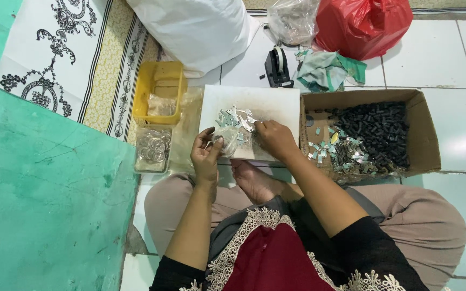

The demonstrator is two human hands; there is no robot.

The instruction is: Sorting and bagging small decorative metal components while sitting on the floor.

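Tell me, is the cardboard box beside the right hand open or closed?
Open. The cardboard box has no cover on top, so the black pieces inside show.

Packages on the tiled floor

Open brown cardboard box (425, 141) at 3 o'clock; red plastic bag (363, 24) and clear plastic bag (292, 20) at 12 to 1 o'clock; large white sack (195, 29) at 12 o'clock; small clear pouch (227, 141) at centre, held in left hand (206, 157).

Floor (449, 54) = pale glossy tiles w/ dark grout lines, evenly lit, no hard shadows. Left side: green painted surface (44, 205), cracked & scuffed. Top left: patterned cloth (66, 48) spread flat, white w/ black scrollwork, yellow band & black stripes at its edge.
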